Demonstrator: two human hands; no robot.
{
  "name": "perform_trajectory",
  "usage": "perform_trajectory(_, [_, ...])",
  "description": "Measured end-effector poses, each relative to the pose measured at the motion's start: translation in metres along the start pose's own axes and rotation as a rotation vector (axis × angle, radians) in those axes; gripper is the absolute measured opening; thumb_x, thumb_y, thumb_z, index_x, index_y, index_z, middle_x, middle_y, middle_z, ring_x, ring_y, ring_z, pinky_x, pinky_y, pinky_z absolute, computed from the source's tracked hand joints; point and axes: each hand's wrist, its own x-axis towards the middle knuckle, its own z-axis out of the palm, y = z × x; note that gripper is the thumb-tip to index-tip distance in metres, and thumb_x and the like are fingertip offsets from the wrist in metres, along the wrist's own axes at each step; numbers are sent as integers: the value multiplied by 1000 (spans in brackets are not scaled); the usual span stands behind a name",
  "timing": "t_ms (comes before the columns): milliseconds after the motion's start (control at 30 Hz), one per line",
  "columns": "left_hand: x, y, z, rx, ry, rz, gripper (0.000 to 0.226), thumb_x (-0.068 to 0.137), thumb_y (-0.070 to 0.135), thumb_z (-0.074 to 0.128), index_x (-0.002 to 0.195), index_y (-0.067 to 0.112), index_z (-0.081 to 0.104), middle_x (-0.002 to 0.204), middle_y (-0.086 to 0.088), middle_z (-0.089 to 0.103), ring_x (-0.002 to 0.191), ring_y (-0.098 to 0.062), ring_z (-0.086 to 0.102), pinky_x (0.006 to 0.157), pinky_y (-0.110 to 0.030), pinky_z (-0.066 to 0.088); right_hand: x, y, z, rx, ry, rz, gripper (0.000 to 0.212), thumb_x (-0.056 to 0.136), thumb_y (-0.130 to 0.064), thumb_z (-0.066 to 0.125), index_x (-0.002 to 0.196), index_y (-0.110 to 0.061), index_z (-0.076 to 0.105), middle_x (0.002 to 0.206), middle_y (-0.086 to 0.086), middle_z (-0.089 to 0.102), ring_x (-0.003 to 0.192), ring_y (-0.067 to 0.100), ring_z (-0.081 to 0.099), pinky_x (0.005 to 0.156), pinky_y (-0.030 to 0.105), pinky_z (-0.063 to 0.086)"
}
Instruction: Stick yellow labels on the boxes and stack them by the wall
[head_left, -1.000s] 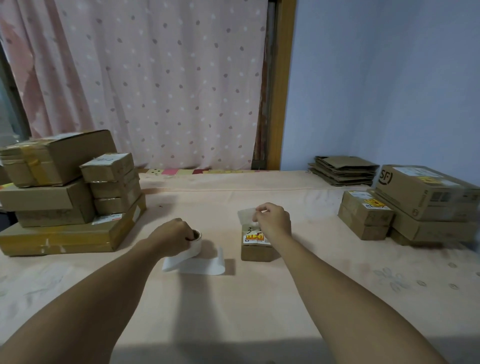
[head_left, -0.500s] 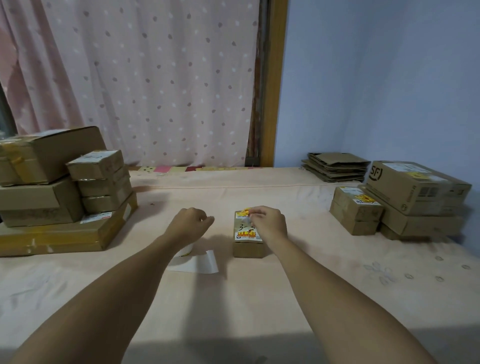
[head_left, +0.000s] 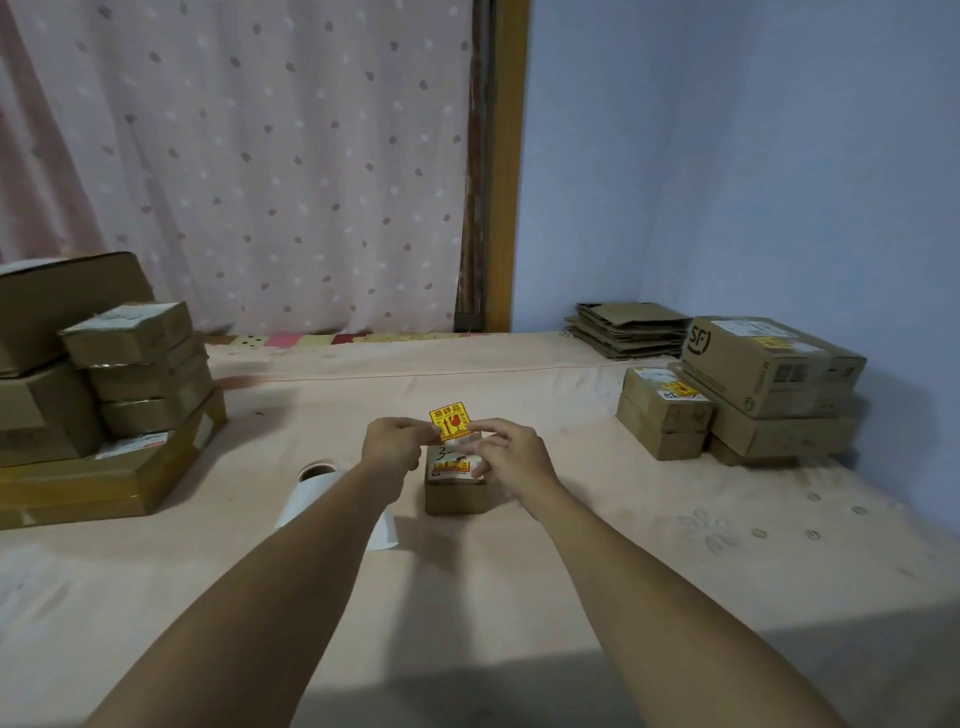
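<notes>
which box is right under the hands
The small box alone mid-table, directly below both hands; all other boxes sit in stacks at the left and right edges.

Left hand (head_left: 392, 445) off label roll (head_left: 317, 486), now up beside right hand (head_left: 511, 457) over small box (head_left: 455, 491). Yellow label (head_left: 450, 423), a second ago hidden behind white backing at right hand, now exposed, pinched at both lower corners by fingers of both hands, held upright above box's far edge. Roll left alone on bench, loose tail partly under left forearm.

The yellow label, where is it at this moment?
In the head view it is at the centre, held between the left hand and right hand: the yellow label is just above the small box.
</notes>
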Motion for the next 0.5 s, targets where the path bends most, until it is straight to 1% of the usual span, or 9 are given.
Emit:
perform_trajectory(67, [2, -1, -4, 112, -12, 31, 6, 85, 5, 74, 80, 5, 77, 84, -14, 76, 57, -18, 45, 66, -30, 42, 1, -2, -4, -56, 110, 28, 19, 85, -22, 62, 95, -29, 77, 77, -6, 77, 68, 16, 68, 75, 38, 59])
perform_trajectory(100, [3, -2, -6, 165, -26, 40, 5, 85, 5, 74, 81, 5, 77, 85, -13, 76, 57, -15, 46, 71, -32, 42, 3, -3, -5, -83, 149, 44, 17, 81, -30, 61, 89, -29, 76, 76, -8, 76, 73, 15, 67, 74, 37, 58])
perform_trajectory(167, [5, -3, -9, 234, -63, 45, 6, 86, 5, 72, 84, 4, 78, 86, -12, 76, 56, -11, 47, 73, -29, 41, 6, -5, -6, -162, 151, 80, 22, 75, -40, 61, 85, -29, 76, 83, -8, 76, 85, 15, 67, 77, 35, 55])
perform_trajectory(200, [5, -3, -10, 255, -82, 42, 6, 86, 5, 72, 85, 2, 77, 86, -12, 76, 55, -10, 47, 67, -25, 42, 8, -6, -4, -202, 131, 103, 22, 77, -42, 63, 85, -27, 77, 88, -7, 76, 89, 15, 67, 79, 34, 54])
perform_trajectory(267, [5, -3, -10, 289, -111, 33, 6, 87, 4, 71, 85, 1, 76, 86, -15, 75, 55, -10, 48, 55, -24, 39, 12, -7, -2, -251, 89, 139, 20, 83, -40, 69, 83, -22, 77, 91, -5, 76, 92, 18, 67, 79, 32, 53])
perform_trajectory(333, [6, -5, -9, 319, -121, 14, 7, 87, 5, 70, 87, 0, 76, 88, -16, 74, 57, -12, 50, 52, -24, 37, 16, -8, 1, -290, 60, 167, 21, 86, -35, 72, 74, -18, 76, 91, -3, 76, 89, 18, 67, 76, 31, 51])
perform_trajectory(367, [6, -6, -9, 328, -119, 7, 8, 88, 5, 70, 89, 0, 75, 89, -16, 74, 58, -13, 50, 51, -24, 37, 18, -8, 3, -304, 50, 176, 19, 85, -32, 73, 72, -18, 76, 92, -3, 77, 89, 17, 67, 77, 30, 50])
perform_trajectory(433, [8, -8, -8, 329, -112, -2, 9, 88, 5, 70, 91, -1, 75, 90, -16, 74, 58, -13, 50, 51, -23, 37, 22, -6, 6, -320, 30, 196, 9, 82, -24, 75, 81, -16, 81, 101, -3, 77, 95, 17, 67, 82, 29, 53])
perform_trajectory(500, [11, -10, -7, 335, -110, -8, 8, 88, 6, 70, 90, 1, 76, 91, -15, 74, 58, -13, 50, 51, -23, 37, 22, -7, 9, -347, 16, 200, 16, 82, -21, 78, 97, -17, 82, 110, -2, 76, 99, 17, 67, 82, 27, 53])
